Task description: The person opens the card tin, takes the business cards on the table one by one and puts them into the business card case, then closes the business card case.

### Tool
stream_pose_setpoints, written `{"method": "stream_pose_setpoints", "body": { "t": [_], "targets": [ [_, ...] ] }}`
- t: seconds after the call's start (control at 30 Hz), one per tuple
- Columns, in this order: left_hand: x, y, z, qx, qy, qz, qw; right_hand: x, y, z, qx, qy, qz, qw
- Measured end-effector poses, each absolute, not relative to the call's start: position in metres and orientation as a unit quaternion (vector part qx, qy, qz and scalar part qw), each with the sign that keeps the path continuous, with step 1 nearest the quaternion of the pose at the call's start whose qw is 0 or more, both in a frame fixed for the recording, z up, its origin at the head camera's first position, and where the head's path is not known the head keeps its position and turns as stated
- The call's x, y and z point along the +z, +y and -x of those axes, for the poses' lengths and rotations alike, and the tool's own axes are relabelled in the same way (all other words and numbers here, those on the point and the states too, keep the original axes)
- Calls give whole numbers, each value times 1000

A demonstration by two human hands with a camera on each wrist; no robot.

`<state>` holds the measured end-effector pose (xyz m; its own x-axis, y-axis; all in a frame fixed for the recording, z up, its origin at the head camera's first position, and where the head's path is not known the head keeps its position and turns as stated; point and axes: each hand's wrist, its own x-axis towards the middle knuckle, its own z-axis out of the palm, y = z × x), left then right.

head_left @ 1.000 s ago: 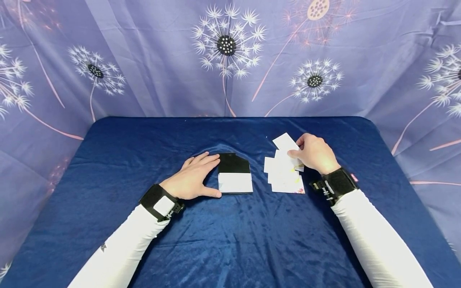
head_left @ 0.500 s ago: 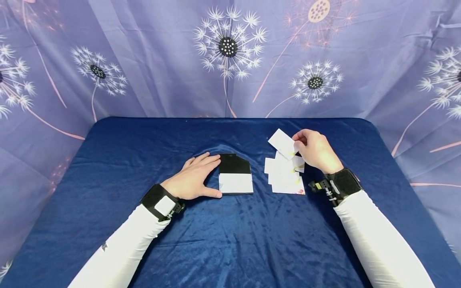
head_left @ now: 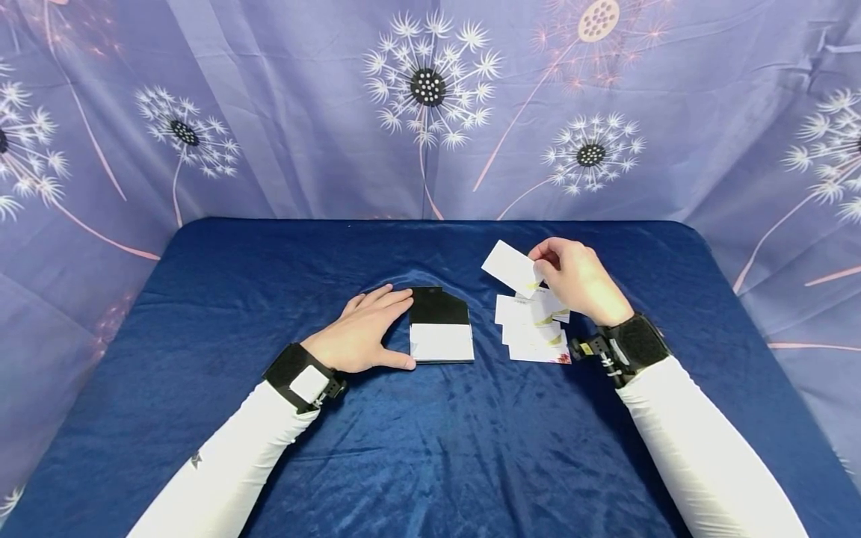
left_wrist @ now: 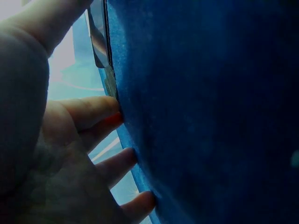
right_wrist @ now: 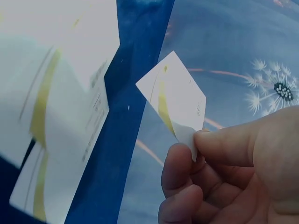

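Jutting from right hand (head_left: 580, 281): card (head_left: 509, 267)

Over the last second: right hand's grip (head_left: 572, 276) has shifted toward the far and left edges of the tabletop (head_left: 403, 448). Pinched card (head_left: 510, 267) has travelled with it, mainly leftward, and turned somewhat. Overlap with the pile of cards (head_left: 531, 329) reduced; more of the pile's far-edge side now exposed, with small print showing there.
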<state>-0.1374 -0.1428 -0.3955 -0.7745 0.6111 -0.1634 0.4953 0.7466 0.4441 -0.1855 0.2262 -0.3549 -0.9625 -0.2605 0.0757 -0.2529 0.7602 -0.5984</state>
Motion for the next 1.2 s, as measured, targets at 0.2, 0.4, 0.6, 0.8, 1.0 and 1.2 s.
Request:
{"method": "stream_pose_setpoints", "body": {
  "t": [0.2,0.4,0.6,0.8,1.0,1.2],
  "targets": [
    [-396,-142,138,190,923,-298,155,-358,213,186,-328,933,146,12],
    [-395,-142,137,191,923,-297,155,-360,200,187,-329,931,158,17],
    [-396,-142,138,190,923,-298,155,-361,186,189,-330,927,175,29],
    [-393,-142,136,191,922,-299,152,-358,171,188,-344,917,198,33],
    [-393,-141,137,189,924,-295,156,-360,158,187,-351,909,220,45],
    [-395,-141,138,188,924,-293,155,-362,148,186,-342,909,235,51]
  ]
}}
